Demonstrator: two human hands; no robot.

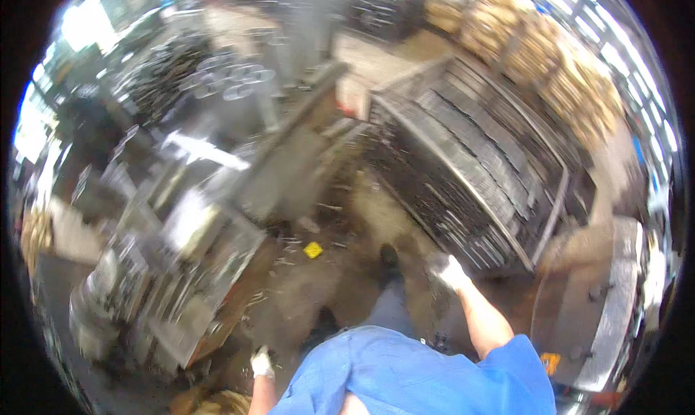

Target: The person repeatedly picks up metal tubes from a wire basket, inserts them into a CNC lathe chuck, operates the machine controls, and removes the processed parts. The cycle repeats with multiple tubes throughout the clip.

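Note:
My right hand (452, 272), in a whitish glove, is stretched forward near the lower corner of a large metal crate (463, 187). Rows of dark flat metal pieces (474, 136) are stacked inside that crate. A gap seems to lie between hand and crate, though blur hides any touch. Low at my left side hangs my left hand (262, 363), also gloved in white, closest to a grey metal machine (195, 292). Motion smears the fingers of both hands, and I can make out nothing held in either.
On the dirty floor lie a small yellow piece (313, 250) and scattered metal scraps (257, 298). Piles of metal parts (163, 71) stand at the far left. Yellowish sacks or bundles (528, 46) are stacked at the far right. A grey-topped table (608, 299) is to my right.

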